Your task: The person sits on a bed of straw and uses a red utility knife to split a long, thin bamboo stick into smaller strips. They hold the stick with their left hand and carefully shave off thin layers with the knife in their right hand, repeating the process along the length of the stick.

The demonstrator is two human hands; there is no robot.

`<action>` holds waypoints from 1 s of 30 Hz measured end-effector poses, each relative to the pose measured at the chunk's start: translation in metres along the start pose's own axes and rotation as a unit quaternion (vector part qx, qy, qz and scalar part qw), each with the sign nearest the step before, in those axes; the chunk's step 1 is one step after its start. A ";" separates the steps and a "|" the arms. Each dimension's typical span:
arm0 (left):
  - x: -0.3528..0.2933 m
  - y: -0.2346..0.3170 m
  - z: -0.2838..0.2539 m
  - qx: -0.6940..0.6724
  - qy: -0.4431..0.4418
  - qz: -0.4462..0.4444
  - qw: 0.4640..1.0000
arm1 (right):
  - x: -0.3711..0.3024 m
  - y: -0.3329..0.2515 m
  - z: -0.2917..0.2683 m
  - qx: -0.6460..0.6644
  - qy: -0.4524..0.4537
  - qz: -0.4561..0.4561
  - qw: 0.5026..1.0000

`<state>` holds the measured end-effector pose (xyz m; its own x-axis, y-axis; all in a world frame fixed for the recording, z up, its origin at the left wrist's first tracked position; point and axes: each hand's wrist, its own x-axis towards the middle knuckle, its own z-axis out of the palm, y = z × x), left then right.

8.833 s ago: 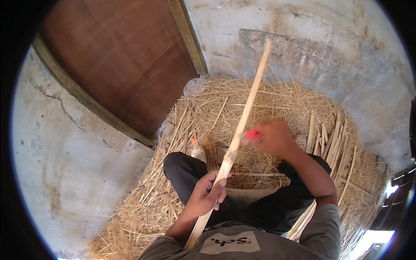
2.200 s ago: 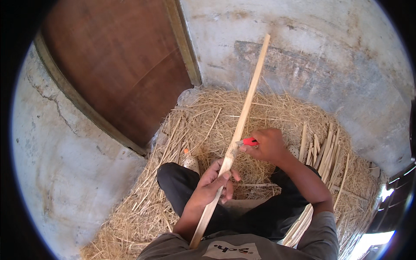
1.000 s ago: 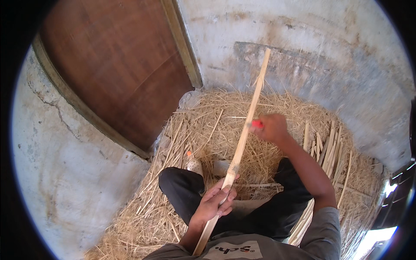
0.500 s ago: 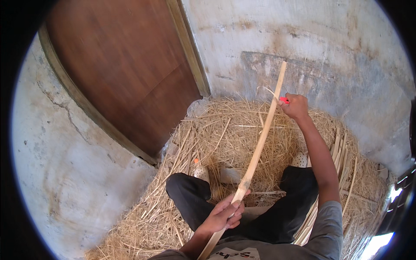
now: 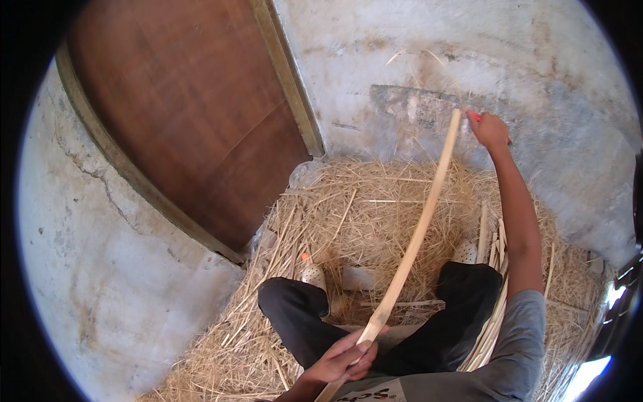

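A long pale bamboo strip (image 5: 418,234) slants up from my lap toward the wall, bowed slightly along its length. My left hand (image 5: 345,358) is closed around its lower part, close to my body. Beyond the strip's far tip, slightly to the right, my right hand (image 5: 491,130) grips a red-handled knife (image 5: 475,116). Its blade is too small to make out. The knife and the strip look apart. Thin curled shavings (image 5: 435,57) hang in the air above the tip, against the wall.
Straw-like shavings (image 5: 375,181) cover the floor around my legs. Several pale strips (image 5: 495,315) lie beside my right leg. A small block (image 5: 358,278) sits between my feet. A brown door (image 5: 194,107) stands at the left, and a stained wall (image 5: 569,134) rises ahead.
My right hand has swept forward and right with the knife, from partway along the strip past its tip. A curl at the strip has come off and shavings fly. The strip's tip has shifted right.
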<state>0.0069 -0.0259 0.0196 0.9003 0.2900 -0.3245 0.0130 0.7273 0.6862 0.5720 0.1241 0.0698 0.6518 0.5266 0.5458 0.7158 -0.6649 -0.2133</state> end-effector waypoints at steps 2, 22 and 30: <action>-0.005 -0.010 -0.002 0.011 -0.035 0.004 0.999 | 0.007 0.048 0.003 0.006 -0.002 0.123 0.992; 0.054 0.042 -0.012 -0.009 0.113 0.172 0.979 | -0.240 -0.114 -0.067 0.292 -0.109 -0.358 0.880; 0.055 0.036 -0.012 0.015 0.075 0.151 0.986 | -0.212 -0.119 -0.035 0.267 -0.038 -0.313 0.911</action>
<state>0.0513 0.0230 0.0187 0.7912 0.5805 -0.1927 -0.2309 0.5752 0.7847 0.3401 0.0730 0.0082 0.0750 0.7631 0.6419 0.9596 0.1199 -0.2547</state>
